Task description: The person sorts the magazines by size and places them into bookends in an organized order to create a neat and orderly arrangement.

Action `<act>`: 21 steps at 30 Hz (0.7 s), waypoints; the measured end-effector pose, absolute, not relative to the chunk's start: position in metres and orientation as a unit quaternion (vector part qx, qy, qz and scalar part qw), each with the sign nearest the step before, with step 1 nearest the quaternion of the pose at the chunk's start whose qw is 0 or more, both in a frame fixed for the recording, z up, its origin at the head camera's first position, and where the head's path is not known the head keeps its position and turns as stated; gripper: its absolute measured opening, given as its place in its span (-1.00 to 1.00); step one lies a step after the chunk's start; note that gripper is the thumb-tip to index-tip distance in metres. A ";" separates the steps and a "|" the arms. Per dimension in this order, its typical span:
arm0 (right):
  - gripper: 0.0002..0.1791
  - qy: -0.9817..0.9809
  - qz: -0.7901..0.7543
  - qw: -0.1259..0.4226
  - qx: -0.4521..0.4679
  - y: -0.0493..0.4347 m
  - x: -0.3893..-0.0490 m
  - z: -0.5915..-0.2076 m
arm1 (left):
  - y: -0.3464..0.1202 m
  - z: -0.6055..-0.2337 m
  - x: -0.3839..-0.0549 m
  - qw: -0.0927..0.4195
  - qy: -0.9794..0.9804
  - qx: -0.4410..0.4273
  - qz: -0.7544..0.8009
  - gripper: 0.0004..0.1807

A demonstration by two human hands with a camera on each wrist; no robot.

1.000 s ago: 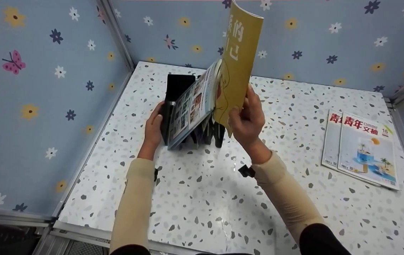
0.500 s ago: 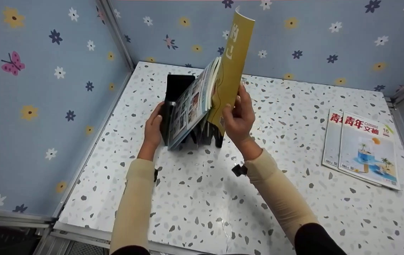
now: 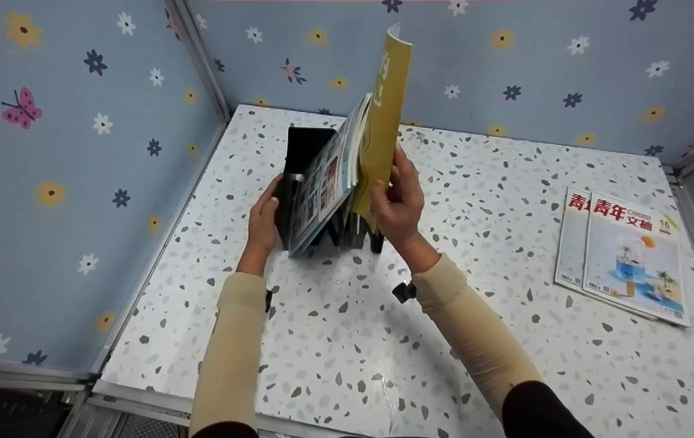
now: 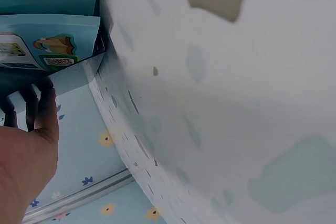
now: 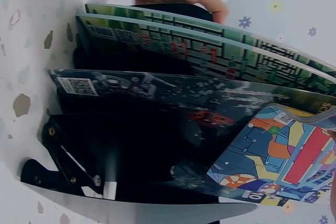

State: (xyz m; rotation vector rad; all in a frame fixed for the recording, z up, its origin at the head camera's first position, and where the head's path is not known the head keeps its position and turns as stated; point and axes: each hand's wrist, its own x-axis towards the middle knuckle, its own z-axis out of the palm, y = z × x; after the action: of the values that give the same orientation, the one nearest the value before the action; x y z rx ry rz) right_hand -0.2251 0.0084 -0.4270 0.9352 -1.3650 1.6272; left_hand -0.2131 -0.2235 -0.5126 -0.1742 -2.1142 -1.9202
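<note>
My left hand [image 3: 263,219] holds the left end of a black magazine rack [image 3: 305,149]; in the left wrist view its fingers [image 4: 46,109] lie against the rack's outer side. Several magazines [image 3: 322,188] lean in the rack, with green and dark covers [image 5: 173,95] in the right wrist view. My right hand [image 3: 400,204] grips a curved yellow magazine [image 3: 386,115] by its right side, thumb on the near face. This magazine stands upright at the right of the leaning ones, its lower end over the rack. Its illustrated face [image 5: 273,153] shows in the right wrist view.
Two overlapping magazines [image 3: 632,261] lie flat at the right of the speckled white table [image 3: 322,353]. Flowered blue panels [image 3: 121,182] wall in the back and sides. The rack's hinged black base [image 5: 68,166] shows in the right wrist view.
My right hand has moved left and carried the yellow magazine left and somewhat down, close beside the leaning magazines. The left hand and the rack have stayed put.
</note>
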 end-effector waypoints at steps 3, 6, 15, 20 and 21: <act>-0.20 -0.537 0.641 0.397 0.378 0.005 -0.224 -0.426 | -0.224 -0.513 -0.213 0.136 -0.740 -0.060 -0.656 -0.53; -0.18 -0.539 0.637 0.394 0.386 0.002 -0.224 -0.429 | -0.225 -0.513 -0.213 0.134 -0.747 -0.059 -0.648 -0.53; -0.18 -0.552 0.622 0.386 0.399 -0.004 -0.226 -0.440 | -0.225 -0.514 -0.213 0.133 -0.751 -0.054 -0.644 -0.53; -0.16 -0.552 0.620 0.389 0.401 -0.007 -0.226 -0.440 | -0.225 -0.513 -0.213 0.129 -0.747 -0.054 -0.650 -0.53; -0.16 -0.552 0.619 0.388 0.402 -0.007 -0.226 -0.440 | -0.225 -0.514 -0.213 0.130 -0.747 -0.055 -0.650 -0.53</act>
State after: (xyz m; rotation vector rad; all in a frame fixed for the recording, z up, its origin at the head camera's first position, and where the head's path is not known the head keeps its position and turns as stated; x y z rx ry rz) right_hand -0.2261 -0.0071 -0.4396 1.0232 -1.4029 1.5740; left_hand -0.2129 -0.2249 -0.5137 -0.1603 -2.1697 -1.8886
